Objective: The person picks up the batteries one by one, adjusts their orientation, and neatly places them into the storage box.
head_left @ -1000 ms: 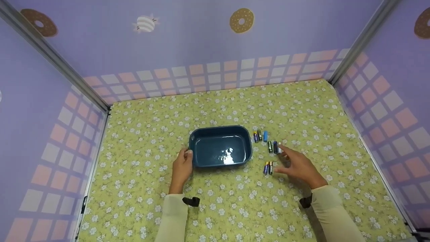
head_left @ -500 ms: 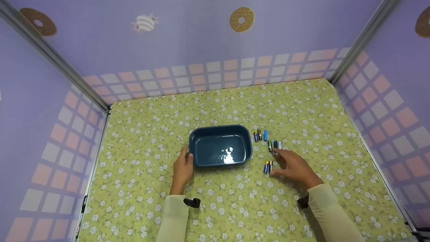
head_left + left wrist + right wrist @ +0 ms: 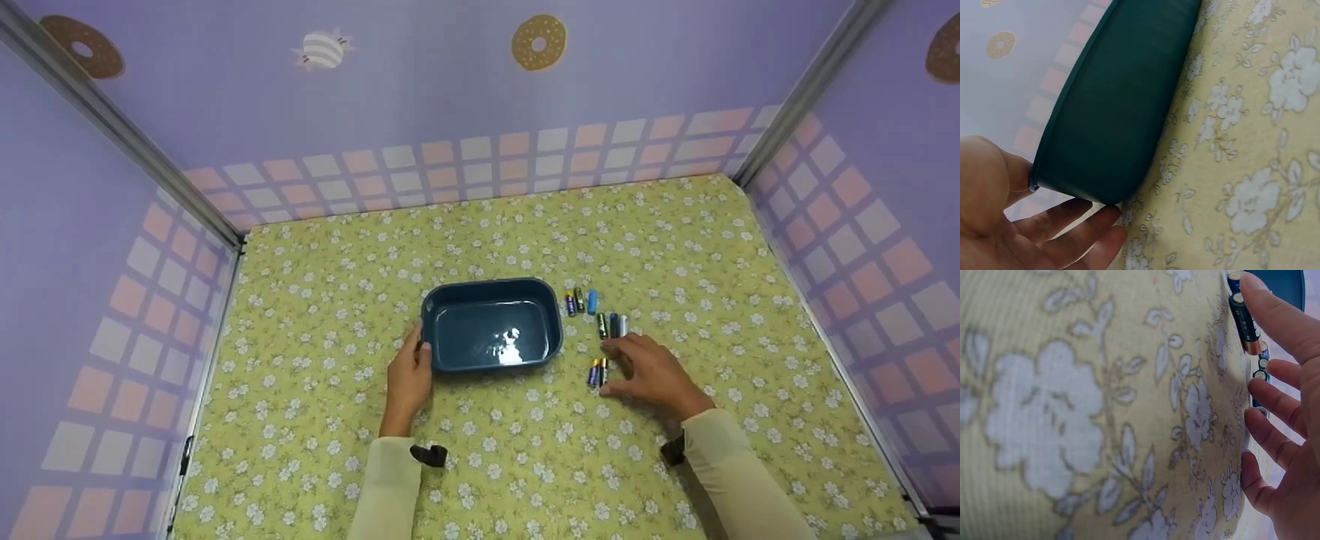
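My left hand (image 3: 410, 375) grips the left side of a dark teal plastic basin (image 3: 442, 330); in the left wrist view the thumb is at the rim and the fingers lie against the outer wall (image 3: 1112, 107). Right of the basin, my right hand (image 3: 652, 379) has thumb and forefinger spread near two AA-type batteries (image 3: 599, 373). In the right wrist view, the thumb (image 3: 1275, 315) is beside a black-and-copper battery (image 3: 1245, 323), and a gap shows between that battery and the other fingers. Nothing is visible inside the basin.
Just beyond the fingertips lie a green battery (image 3: 601, 325), a dark blue one (image 3: 613, 324) and a white one (image 3: 622, 325). Farther back are a light blue battery (image 3: 592, 301) and a pair (image 3: 574, 301). Purple walls (image 3: 450, 82) enclose the floral cloth (image 3: 337, 300).
My right hand has shifted slightly left and toward me, away from the dark blue and white batteries and closer to the near pair. My left hand stays at the basin.
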Demonstrator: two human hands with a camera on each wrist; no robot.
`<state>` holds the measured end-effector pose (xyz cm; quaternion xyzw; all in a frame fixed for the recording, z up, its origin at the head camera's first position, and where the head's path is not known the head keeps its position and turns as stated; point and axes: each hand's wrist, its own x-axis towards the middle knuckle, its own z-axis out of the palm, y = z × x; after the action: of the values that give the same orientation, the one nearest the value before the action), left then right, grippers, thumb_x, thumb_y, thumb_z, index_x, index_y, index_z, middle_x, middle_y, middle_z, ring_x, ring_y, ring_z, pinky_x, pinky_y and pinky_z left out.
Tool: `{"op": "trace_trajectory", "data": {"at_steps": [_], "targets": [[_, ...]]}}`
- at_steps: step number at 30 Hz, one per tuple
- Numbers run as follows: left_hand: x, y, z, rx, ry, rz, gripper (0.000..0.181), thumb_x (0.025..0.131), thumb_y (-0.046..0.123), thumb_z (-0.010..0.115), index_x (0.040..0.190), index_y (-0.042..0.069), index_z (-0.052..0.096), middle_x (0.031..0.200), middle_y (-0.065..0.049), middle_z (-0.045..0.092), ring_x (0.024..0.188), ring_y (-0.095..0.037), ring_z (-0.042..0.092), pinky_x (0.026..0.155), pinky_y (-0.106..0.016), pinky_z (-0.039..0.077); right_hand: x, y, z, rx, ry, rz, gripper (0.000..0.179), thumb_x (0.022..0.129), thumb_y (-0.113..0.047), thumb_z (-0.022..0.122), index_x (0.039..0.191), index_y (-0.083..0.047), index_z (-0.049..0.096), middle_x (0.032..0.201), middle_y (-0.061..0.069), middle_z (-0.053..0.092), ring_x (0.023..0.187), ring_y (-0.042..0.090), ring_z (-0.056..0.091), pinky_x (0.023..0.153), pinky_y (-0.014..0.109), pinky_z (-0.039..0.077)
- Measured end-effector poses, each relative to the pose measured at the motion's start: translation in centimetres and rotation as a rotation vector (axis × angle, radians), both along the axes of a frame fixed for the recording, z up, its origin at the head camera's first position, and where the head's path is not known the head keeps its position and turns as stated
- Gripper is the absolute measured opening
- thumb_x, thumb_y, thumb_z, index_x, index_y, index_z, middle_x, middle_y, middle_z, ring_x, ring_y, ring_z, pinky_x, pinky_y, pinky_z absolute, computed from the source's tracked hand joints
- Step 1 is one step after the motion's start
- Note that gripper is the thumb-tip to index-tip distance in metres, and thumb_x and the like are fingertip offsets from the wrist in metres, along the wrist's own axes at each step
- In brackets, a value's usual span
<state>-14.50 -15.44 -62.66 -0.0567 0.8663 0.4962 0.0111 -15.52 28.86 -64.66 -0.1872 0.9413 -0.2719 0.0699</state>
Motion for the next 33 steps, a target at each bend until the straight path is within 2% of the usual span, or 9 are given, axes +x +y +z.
{"op": "trace_trajectory", "data": {"at_steps": [6, 9, 12, 17, 19, 22, 26, 29, 33], "targets": [[0.14, 0.03, -0.20, 0.002, 0.005, 0.012, 0.052, 0.112, 0.033, 0.042, 0.162, 0.029, 0.031, 0.147, -0.015, 0.057, 0.114, -0.032, 0.065, 0.091, -0.050, 0.049, -0.04, -0.44, -0.09, 0.024, 0.040, 0.003, 0.068, 0.072, -0.057, 0.089, 0.125, -0.019, 0.070, 0.117, -0.001, 0.065, 0.109, 0.024, 0.062, 0.093, 0.052, 0.051], [0.22, 0.10, -0.18, 0.004, -0.002, 0.017, 0.051, 0.112, 0.034, 0.041, 0.162, 0.031, 0.031, 0.118, -0.018, 0.067, 0.087, -0.027, 0.063, 0.080, -0.045, 0.048, -0.05, -0.52, -0.08, 0.044, 0.052, 0.005, 0.062, 0.073, -0.056, 0.088, 0.120, -0.020, 0.071, 0.114, -0.002, 0.064, 0.105, 0.022, 0.060, 0.090, 0.050, 0.051], [0.25, 0.19, -0.17, 0.014, -0.004, 0.021, 0.051, 0.112, 0.033, 0.041, 0.162, 0.032, 0.031, 0.087, -0.015, 0.060, 0.062, -0.022, 0.045, 0.069, -0.039, 0.041, 0.00, -0.53, -0.08, 0.047, 0.064, 0.009, 0.059, 0.074, -0.056, 0.088, 0.118, -0.021, 0.071, 0.113, -0.002, 0.064, 0.102, 0.021, 0.059, 0.087, 0.049, 0.051], [0.27, 0.28, -0.10, 0.037, 0.013, 0.028, 0.050, 0.112, 0.032, 0.043, 0.161, 0.031, 0.033, 0.069, -0.003, 0.047, 0.056, -0.016, 0.038, 0.064, -0.036, 0.039, 0.07, -0.46, -0.10, 0.035, 0.071, 0.014, 0.056, 0.075, -0.057, 0.087, 0.117, -0.023, 0.072, 0.113, -0.003, 0.063, 0.101, 0.019, 0.058, 0.084, 0.047, 0.050], [0.25, 0.27, -0.09, 0.032, 0.015, 0.027, 0.051, 0.112, 0.031, 0.043, 0.161, 0.030, 0.033, 0.071, -0.001, 0.048, 0.057, -0.016, 0.040, 0.065, -0.036, 0.039, 0.05, -0.45, -0.16, 0.039, 0.072, 0.013, 0.057, 0.075, -0.060, 0.085, 0.116, -0.024, 0.071, 0.112, -0.004, 0.063, 0.100, 0.018, 0.057, 0.084, 0.046, 0.050], [0.27, 0.25, -0.02, 0.024, 0.013, 0.023, 0.051, 0.112, 0.031, 0.043, 0.161, 0.030, 0.033, 0.077, -0.006, 0.053, 0.060, -0.018, 0.043, 0.068, -0.037, 0.040, 0.06, -0.46, -0.19, 0.043, 0.070, 0.010, 0.057, 0.075, -0.061, 0.085, 0.116, -0.024, 0.071, 0.112, -0.004, 0.063, 0.100, 0.018, 0.056, 0.084, 0.046, 0.050], [0.28, 0.24, 0.10, 0.013, 0.012, 0.029, 0.051, 0.112, 0.030, 0.044, 0.161, 0.030, 0.033, 0.113, -0.013, 0.068, 0.072, -0.017, 0.051, 0.075, -0.038, 0.043, 0.06, -0.59, -0.09, 0.045, 0.055, 0.004, 0.056, 0.075, -0.059, 0.086, 0.116, -0.024, 0.071, 0.113, -0.003, 0.063, 0.103, 0.020, 0.057, 0.086, 0.048, 0.051], [0.25, 0.24, 0.10, 0.006, 0.007, 0.030, 0.051, 0.112, 0.031, 0.043, 0.161, 0.030, 0.033, 0.114, -0.017, 0.068, 0.071, -0.016, 0.050, 0.073, -0.038, 0.043, 0.02, -0.65, -0.04, 0.047, 0.049, 0.002, 0.055, 0.075, -0.057, 0.087, 0.116, -0.023, 0.071, 0.114, -0.003, 0.063, 0.104, 0.021, 0.058, 0.087, 0.049, 0.051], [0.32, 0.23, 0.02, 0.003, 0.005, 0.026, 0.051, 0.112, 0.031, 0.042, 0.162, 0.030, 0.032, 0.095, -0.015, 0.063, 0.063, -0.016, 0.045, 0.068, -0.036, 0.041, 0.02, -0.65, -0.06, 0.055, 0.044, 0.002, 0.055, 0.075, -0.056, 0.087, 0.116, -0.023, 0.070, 0.114, -0.003, 0.063, 0.104, 0.021, 0.058, 0.088, 0.049, 0.051]]}}
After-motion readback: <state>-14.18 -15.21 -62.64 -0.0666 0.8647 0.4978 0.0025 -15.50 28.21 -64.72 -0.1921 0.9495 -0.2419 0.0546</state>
